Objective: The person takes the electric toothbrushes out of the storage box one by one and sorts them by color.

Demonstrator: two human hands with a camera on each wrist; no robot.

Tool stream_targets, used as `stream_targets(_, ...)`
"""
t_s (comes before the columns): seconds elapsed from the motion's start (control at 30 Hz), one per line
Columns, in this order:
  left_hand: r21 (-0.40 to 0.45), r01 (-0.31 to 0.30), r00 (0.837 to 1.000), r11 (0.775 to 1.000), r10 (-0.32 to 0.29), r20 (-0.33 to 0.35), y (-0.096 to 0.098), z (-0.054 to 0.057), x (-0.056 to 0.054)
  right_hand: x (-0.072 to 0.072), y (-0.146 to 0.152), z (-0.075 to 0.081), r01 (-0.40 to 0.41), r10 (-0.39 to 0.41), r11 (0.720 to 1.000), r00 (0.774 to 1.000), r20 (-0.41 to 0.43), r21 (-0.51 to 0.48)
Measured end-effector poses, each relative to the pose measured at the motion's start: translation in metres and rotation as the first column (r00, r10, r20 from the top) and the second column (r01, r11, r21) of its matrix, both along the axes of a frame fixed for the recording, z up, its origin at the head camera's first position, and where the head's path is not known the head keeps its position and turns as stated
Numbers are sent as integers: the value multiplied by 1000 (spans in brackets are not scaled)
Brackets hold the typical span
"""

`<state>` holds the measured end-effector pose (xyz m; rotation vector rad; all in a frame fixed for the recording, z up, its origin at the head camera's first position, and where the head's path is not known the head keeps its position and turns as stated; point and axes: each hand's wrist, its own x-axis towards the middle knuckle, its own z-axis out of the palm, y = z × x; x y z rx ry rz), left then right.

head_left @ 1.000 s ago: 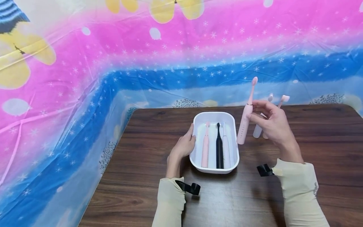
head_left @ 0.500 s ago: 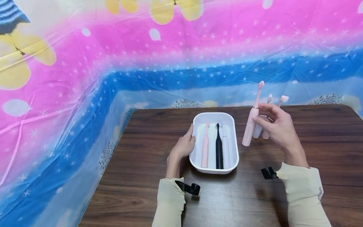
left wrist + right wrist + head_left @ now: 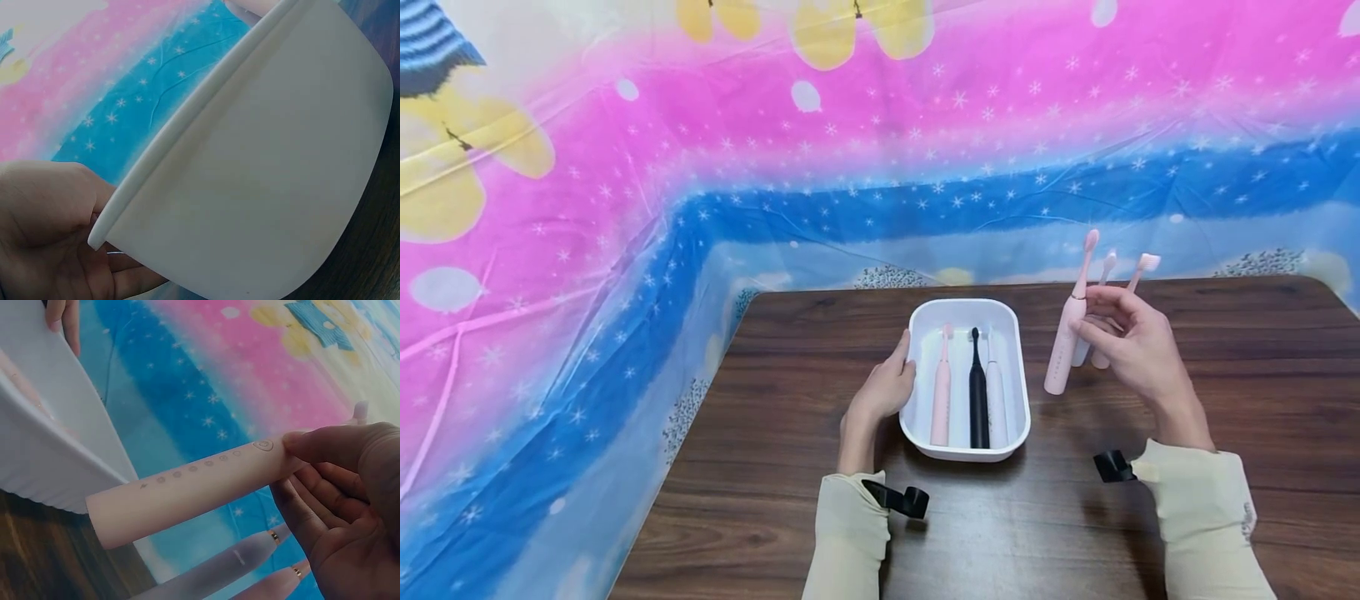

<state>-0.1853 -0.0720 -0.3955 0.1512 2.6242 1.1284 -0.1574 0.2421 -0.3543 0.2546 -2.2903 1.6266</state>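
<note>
My right hand (image 3: 1138, 346) pinches a pink electric toothbrush (image 3: 1064, 346) between thumb and fingers, below its neck. The brush stands nearly upright, head up and leaning slightly right. In the right wrist view, its handle (image 3: 194, 490) shows a button and a row of small marks. My left hand (image 3: 880, 385) grips the left wall of a white tray (image 3: 1024, 392). The left wrist view shows fingers (image 3: 134, 281) by the rim. Inside the tray lie a pink toothbrush (image 3: 941, 400), a black toothbrush (image 3: 978, 400) and a white toothbrush (image 3: 996, 400), heads pointing away.
Behind my right hand stand a white toothbrush (image 3: 1108, 271) and another pink toothbrush (image 3: 1142, 265), partly hidden by the hand. All this is on a dark wooden table (image 3: 760, 500). A patterned cloth (image 3: 820, 200) hangs behind and to the left.
My right hand has carried the pink toothbrush to the right and lower, away from the tray and closer to the two standing brushes. My left hand has stayed at the tray.
</note>
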Motion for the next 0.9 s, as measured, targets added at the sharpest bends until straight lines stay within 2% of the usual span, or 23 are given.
stream_targets(0.33,7,1,1000,1000,-1,-15,1,0,0,1,6,-12,-17,17,1000,1000,18,4)
stream_targets(0.63,-19,-3,1000,1000,3,-21,1,-1,-1,0,10,-25,-78,81,992,996,23,-103)
stream_targets(0.9,-14,-5,1000,1000,4,-24,2,-1,-1,-3,12,-38,-50,52,994,999,17,-95)
